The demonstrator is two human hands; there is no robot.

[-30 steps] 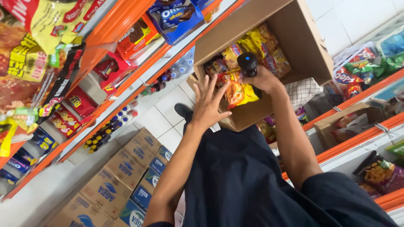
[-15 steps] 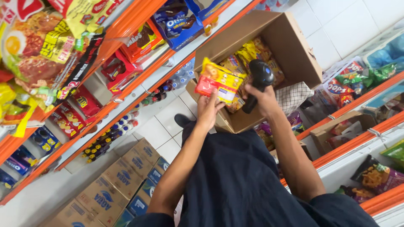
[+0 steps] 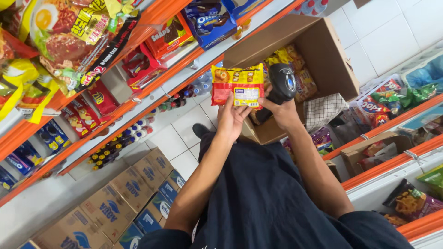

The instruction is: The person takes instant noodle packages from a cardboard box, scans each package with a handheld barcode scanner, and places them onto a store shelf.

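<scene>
My left hand holds up a red and yellow snack packet by its lower edge, its back label facing me. My right hand grips a black handheld scanner, its head right beside the packet's right edge. Both hands are raised over an open cardboard box that holds several more yellow and red packets.
Orange-edged shelves with snack packets and small bottles run along the left. More orange shelves with bagged snacks stand at the right. Stacked cardboard cartons sit on the white tiled floor at lower left.
My left hand has lifted a packet out of the box and turned it flat toward me. My right hand has brought the scanner up next to it.
</scene>
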